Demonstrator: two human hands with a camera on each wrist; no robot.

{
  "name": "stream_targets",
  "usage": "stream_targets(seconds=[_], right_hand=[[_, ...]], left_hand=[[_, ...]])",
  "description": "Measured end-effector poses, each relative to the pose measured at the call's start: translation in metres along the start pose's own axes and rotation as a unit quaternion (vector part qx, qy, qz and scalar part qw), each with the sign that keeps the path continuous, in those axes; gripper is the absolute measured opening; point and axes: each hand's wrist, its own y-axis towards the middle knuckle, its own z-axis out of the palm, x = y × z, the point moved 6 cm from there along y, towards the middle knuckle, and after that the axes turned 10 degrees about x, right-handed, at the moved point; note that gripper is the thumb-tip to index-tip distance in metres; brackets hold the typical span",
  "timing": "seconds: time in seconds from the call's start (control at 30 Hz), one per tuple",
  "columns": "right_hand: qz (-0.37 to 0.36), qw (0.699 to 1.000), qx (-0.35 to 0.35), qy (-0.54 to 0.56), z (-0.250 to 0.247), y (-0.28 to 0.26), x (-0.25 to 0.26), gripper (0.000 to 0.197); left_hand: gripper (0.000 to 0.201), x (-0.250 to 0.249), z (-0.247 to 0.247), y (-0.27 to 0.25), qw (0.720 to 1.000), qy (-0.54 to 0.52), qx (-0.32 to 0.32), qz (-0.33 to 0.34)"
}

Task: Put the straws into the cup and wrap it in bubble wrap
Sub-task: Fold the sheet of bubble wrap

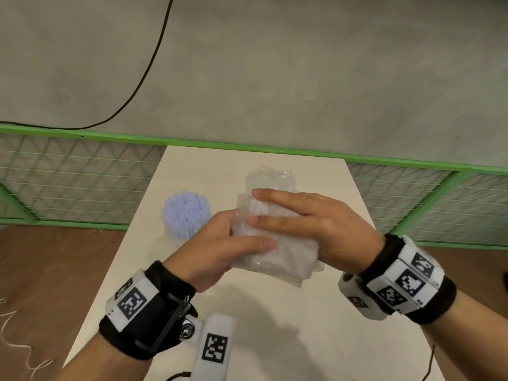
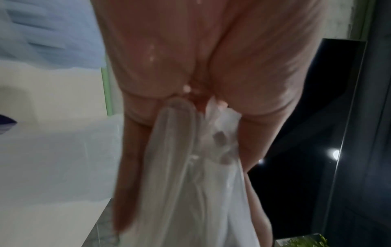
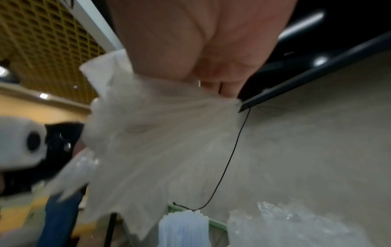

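Observation:
I hold a whitish bundle of bubble wrap [image 1: 280, 257] above the table's middle with both hands. My left hand [image 1: 233, 235] grips its left side, thumb on top and fingers underneath. My right hand [image 1: 275, 207] lies over it from the right, fingers stretched across the top and thumb hidden. Both wrist views show the bundle [image 2: 201, 200] [image 3: 169, 142] fanning out from under the palm. What is inside it cannot be made out. A tight bunch of pale blue straws [image 1: 187, 215] [image 3: 184, 229] stands upright on the table to the left. More clear bubble wrap [image 1: 270, 178] [image 3: 285, 225] lies just behind my hands.
The white table [image 1: 275, 325] is narrow, with brown floor on either side. A green-framed mesh fence [image 1: 82, 188] runs along its far end, and a black cable [image 1: 154, 59] hangs down the grey wall behind.

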Motion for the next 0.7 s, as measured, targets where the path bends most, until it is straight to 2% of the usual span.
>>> stream_targets(seconds=[0.07,0.1,0.17,0.2,0.23,0.33,0.4,0.5,0.6,0.7], right_hand=[[0.008,0.993,0.075,0.088,-0.002,-0.004,-0.005,0.07],[0.033,0.979,0.122,0.161,-0.004,-0.008,-0.01,0.078],[0.11,0.928,0.19,0.301,-0.005,-0.018,-0.019,0.086],[0.138,0.913,0.181,0.339,-0.007,-0.02,-0.022,0.082],[0.161,0.912,0.145,0.349,-0.008,-0.018,-0.025,0.073],[0.199,0.945,-0.006,0.258,-0.006,-0.004,-0.019,0.038],[0.226,0.953,-0.061,0.194,0.002,0.002,-0.014,0.032],[0.261,0.95,-0.066,0.156,0.01,0.002,-0.018,0.031],[0.244,0.964,-0.072,0.071,0.005,0.006,-0.019,0.038],[0.208,0.974,-0.069,0.049,0.002,0.016,-0.021,0.042]], left_hand=[[0.038,0.001,-0.006,-0.002,1.0,0.03,0.0,-0.009],[0.041,0.0,-0.009,-0.003,0.999,0.047,-0.007,-0.007],[0.042,-0.001,-0.016,-0.003,0.994,0.1,-0.04,0.005],[0.041,-0.002,-0.019,-0.003,0.988,0.139,-0.063,0.011],[0.041,-0.004,-0.019,-0.002,0.98,0.178,-0.083,0.015],[0.036,-0.008,-0.012,0.001,0.962,0.247,-0.113,0.04],[0.042,-0.012,-0.007,0.0,0.944,0.294,-0.14,0.059],[0.048,-0.012,-0.01,-0.002,0.938,0.297,-0.164,0.066],[0.048,-0.006,-0.001,-0.001,0.956,0.261,-0.119,0.058],[0.058,-0.009,0.004,0.0,0.964,0.237,-0.088,0.084]])
